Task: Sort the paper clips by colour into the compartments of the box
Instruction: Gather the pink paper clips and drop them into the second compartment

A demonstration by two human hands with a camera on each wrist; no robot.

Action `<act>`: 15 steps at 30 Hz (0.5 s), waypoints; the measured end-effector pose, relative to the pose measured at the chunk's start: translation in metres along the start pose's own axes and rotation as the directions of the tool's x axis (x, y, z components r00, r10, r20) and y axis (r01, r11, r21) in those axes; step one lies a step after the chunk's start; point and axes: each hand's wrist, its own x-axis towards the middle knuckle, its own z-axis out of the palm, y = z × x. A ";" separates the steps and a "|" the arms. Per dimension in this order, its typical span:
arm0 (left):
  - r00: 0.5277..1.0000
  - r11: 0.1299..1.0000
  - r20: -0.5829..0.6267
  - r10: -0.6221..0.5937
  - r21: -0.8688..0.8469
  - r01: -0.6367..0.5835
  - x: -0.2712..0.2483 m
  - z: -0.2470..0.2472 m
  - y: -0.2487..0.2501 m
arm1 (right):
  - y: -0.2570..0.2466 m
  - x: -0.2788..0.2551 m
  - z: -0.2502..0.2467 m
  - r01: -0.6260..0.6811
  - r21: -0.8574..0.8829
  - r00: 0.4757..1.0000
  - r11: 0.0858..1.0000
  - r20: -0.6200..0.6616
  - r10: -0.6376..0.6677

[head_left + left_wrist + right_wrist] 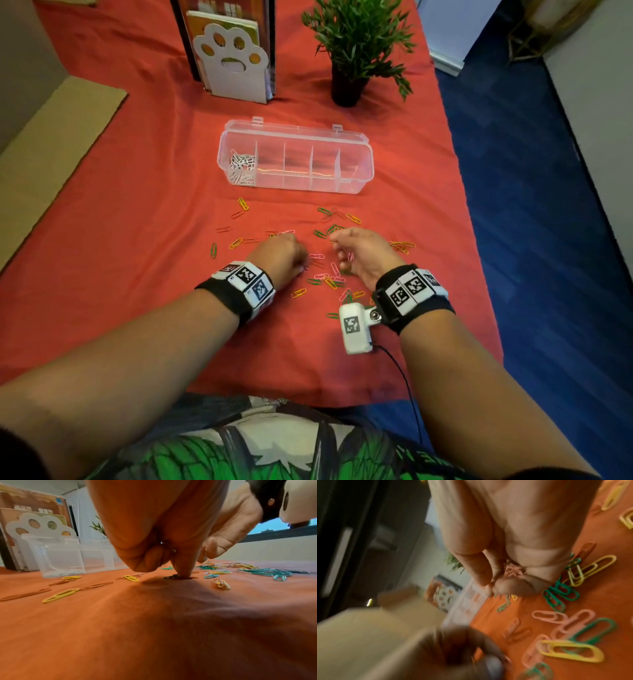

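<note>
Paper clips: loose clips (330,282) in green, yellow, pink and red lie scattered on the red cloth (137,192), on the near side of the box and around both hands.
Box: clear plastic box (356,186) with its lid folded back, set crosswise on the table beyond the clips; dividers split it into compartments.
Sorted clips: white clips (241,164) fill the leftmost compartments; the contents of the other compartments cannot be made out.
Surface: table covered by the red cloth, creased in places; a flat piece of cardboard (51,150) lies at its left edge.
Room: blue floor (534,192) to the right of the table; a paw-shaped white holder (230,65) with booklets and a potted plant (352,48) stand at the far side, behind the box.
Left hand: left hand (279,255) is knuckles-up, fingers curled under; in the left wrist view one fingertip (184,570) presses down on a dark clip (171,577) on the cloth.
Right hand: right hand (361,255) is low over the clips, fingers curled, grasping a small bunch of pink clips (511,570) in the palm.
Wrists: both carry black bands with marker tags.
</note>
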 end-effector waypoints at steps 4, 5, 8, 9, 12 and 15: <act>0.999 0.997 -0.029 -0.039 -0.075 0.036 -0.002 0.008 -0.007 | 0.007 0.008 0.013 0.203 -0.706 0.967 0.679 0.035 -0.253; 0.995 0.988 -0.062 -0.074 -0.142 0.065 -0.002 0.008 -0.008 | 0.010 0.008 0.016 0.228 -0.796 0.954 0.560 0.067 -0.292; 0.957 0.855 -0.100 -0.273 -0.481 0.194 -0.002 0.003 -0.009 | 0.019 0.009 0.023 0.286 -0.914 0.905 0.287 0.158 -0.396; 0.932 0.737 -0.053 -0.358 -0.629 0.247 -0.002 0.001 -0.010 | 0.020 0.008 0.025 0.295 -0.935 0.889 0.197 0.193 -0.415; 0.863 0.203 0.182 -0.470 -0.930 0.306 -0.004 -0.009 -0.015 | 0.019 0.003 0.032 0.281 -0.960 0.872 0.004 0.254 -0.418; 0.844 -0.161 0.330 -0.423 -0.944 0.288 -0.005 -0.024 -0.018 | 0.018 0.005 0.034 0.288 -0.956 0.887 0.047 0.248 -0.389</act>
